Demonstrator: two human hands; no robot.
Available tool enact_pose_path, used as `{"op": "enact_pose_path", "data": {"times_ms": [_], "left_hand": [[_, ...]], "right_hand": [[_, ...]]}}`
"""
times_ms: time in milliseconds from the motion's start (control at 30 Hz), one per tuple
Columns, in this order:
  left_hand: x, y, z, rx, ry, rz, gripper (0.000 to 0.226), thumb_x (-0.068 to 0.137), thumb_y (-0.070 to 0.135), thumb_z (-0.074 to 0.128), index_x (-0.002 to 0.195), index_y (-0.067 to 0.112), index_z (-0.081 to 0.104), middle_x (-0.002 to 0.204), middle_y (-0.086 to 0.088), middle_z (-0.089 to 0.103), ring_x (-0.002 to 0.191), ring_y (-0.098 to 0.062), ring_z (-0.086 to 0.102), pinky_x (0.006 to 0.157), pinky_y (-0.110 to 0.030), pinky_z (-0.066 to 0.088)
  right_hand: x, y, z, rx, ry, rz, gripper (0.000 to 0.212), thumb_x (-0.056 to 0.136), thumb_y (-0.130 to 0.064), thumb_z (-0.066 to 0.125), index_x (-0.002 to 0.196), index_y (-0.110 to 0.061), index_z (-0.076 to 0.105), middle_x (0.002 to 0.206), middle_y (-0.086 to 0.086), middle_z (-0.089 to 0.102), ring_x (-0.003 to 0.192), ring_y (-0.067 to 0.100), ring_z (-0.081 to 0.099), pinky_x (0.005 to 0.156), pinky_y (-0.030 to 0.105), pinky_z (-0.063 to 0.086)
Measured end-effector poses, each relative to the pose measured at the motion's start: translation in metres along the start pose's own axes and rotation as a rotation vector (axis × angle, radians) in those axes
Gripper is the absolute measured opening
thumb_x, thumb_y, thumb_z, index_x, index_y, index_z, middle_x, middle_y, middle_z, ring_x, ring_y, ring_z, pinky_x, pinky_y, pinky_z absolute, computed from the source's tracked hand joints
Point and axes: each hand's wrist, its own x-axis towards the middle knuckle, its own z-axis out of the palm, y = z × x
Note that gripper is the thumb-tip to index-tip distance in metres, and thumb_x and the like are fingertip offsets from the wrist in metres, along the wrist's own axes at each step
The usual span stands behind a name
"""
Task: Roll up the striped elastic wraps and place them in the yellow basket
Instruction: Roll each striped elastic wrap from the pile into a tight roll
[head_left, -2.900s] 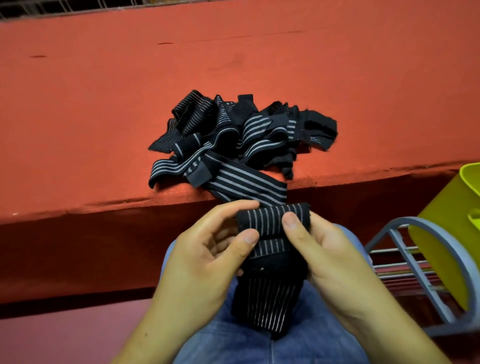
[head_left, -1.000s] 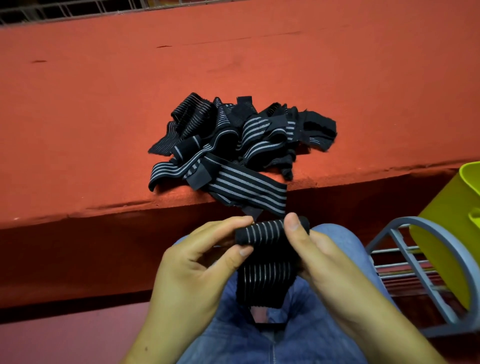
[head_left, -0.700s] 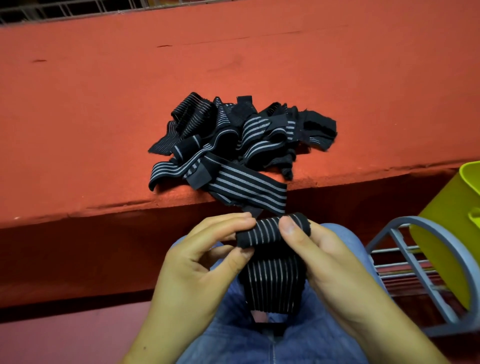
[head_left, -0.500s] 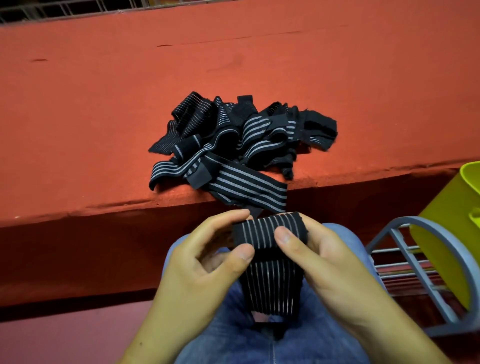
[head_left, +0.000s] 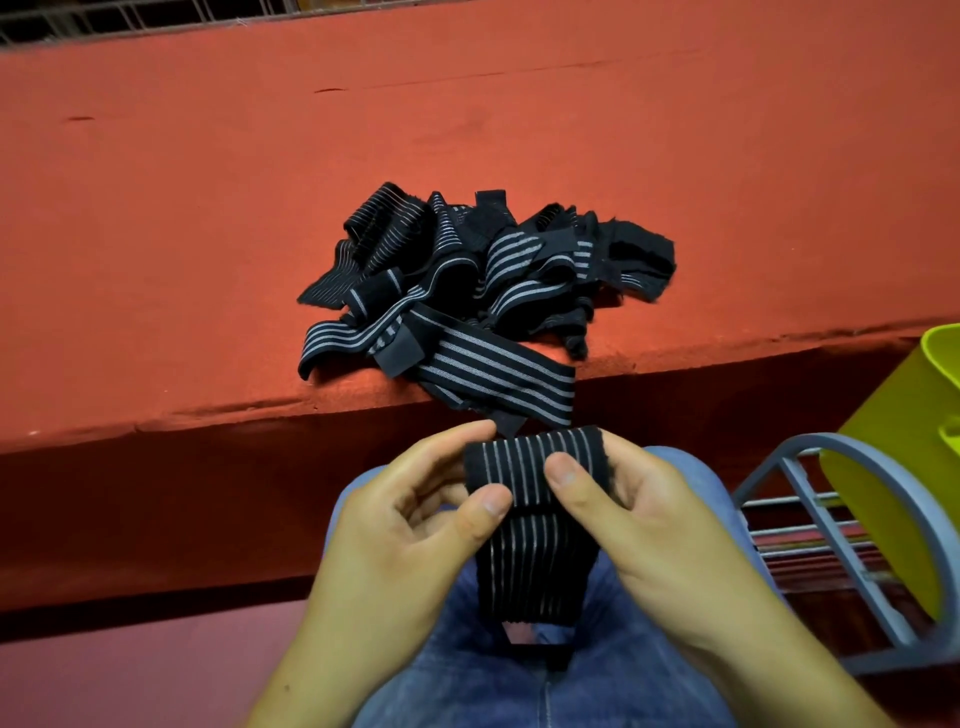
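From the head view we see our left hand (head_left: 410, 525) and right hand (head_left: 644, 514) both pinching the half-rolled striped wrap (head_left: 519, 462) above our lap, its tail hanging down, the pile of wraps (head_left: 467, 280) on the red ledge (head_left: 208, 208) ahead, the yellow basket (head_left: 893, 467) at right.
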Motion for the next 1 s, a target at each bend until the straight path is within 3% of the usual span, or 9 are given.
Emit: {"op": "enact_pose_path", "data": {"times_ms": [167,333,467,567,633,733,867,1000], "left_hand": [[0.0,0.002,0.003,-0.053,-0.024,-0.001,0.037,0.077,0.023,0.076,0.113,0.026,0.076,0.104,0.002,0.08,0.099,-0.022,0.075,0.083,-0.018,0.057],[0.001,0.005,0.002,-0.034,-0.011,0.044,0.036,0.077,0.025,0.076,0.11,0.04,0.076,0.107,0.005,0.079,0.1,-0.02,0.076,0.09,-0.029,0.061],[0.0,0.01,0.001,-0.002,0.011,0.108,0.035,0.076,0.023,0.076,0.108,0.037,0.079,0.109,0.014,0.078,0.105,-0.006,0.074,0.089,-0.019,0.057],[0.0,0.011,0.002,0.057,0.03,0.16,0.036,0.074,0.018,0.075,0.107,0.033,0.076,0.106,0.023,0.077,0.104,0.005,0.071,0.085,-0.007,0.051],[0.001,0.01,0.001,0.111,0.026,0.202,0.036,0.075,0.017,0.075,0.109,0.031,0.076,0.108,0.02,0.077,0.103,0.003,0.071,0.086,-0.007,0.05],[0.002,0.005,0.0,0.138,0.012,0.245,0.031,0.082,0.012,0.079,0.109,0.028,0.078,0.115,0.012,0.076,0.109,-0.007,0.072,0.091,-0.012,0.052],[0.001,0.004,0.0,0.113,-0.017,0.24,0.031,0.08,0.015,0.076,0.104,0.035,0.078,0.121,0.015,0.074,0.116,-0.008,0.069,0.089,-0.013,0.053],[-0.002,0.003,-0.002,0.106,-0.081,0.169,0.035,0.081,0.013,0.085,0.105,0.038,0.076,0.131,0.016,0.069,0.115,-0.011,0.069,0.089,-0.017,0.055]], "right_hand": [[0.0,-0.001,-0.001,0.012,0.009,-0.016,0.025,0.094,-0.042,0.068,0.107,-0.022,0.075,0.104,0.006,0.078,0.098,0.014,0.074,0.081,0.026,0.057],[0.0,-0.003,0.001,0.08,-0.041,0.087,0.042,0.088,-0.042,0.062,0.116,-0.014,0.074,0.112,0.006,0.079,0.108,0.017,0.074,0.088,0.027,0.059],[-0.001,-0.003,0.001,0.086,-0.054,0.148,0.049,0.084,-0.056,0.064,0.111,-0.018,0.078,0.107,0.006,0.08,0.101,0.014,0.076,0.078,0.023,0.058],[-0.001,0.0,0.0,0.087,-0.064,0.178,0.07,0.075,-0.084,0.066,0.115,-0.028,0.078,0.114,0.007,0.079,0.112,0.022,0.074,0.096,0.04,0.058],[0.0,0.0,0.0,0.098,-0.065,0.182,0.08,0.07,-0.089,0.065,0.118,-0.026,0.077,0.119,0.007,0.077,0.119,0.023,0.071,0.111,0.051,0.049],[0.0,-0.001,-0.001,0.127,-0.057,0.183,0.087,0.068,-0.09,0.066,0.119,-0.02,0.077,0.121,0.008,0.077,0.121,0.023,0.07,0.115,0.053,0.044],[0.0,-0.002,-0.001,0.112,-0.018,0.164,0.071,0.073,-0.079,0.07,0.113,-0.02,0.077,0.118,0.013,0.076,0.12,0.03,0.07,0.108,0.054,0.051],[0.0,-0.005,-0.001,0.101,-0.001,0.11,0.04,0.089,-0.054,0.072,0.109,-0.019,0.078,0.107,0.007,0.079,0.102,0.016,0.073,0.085,0.031,0.055]]}}
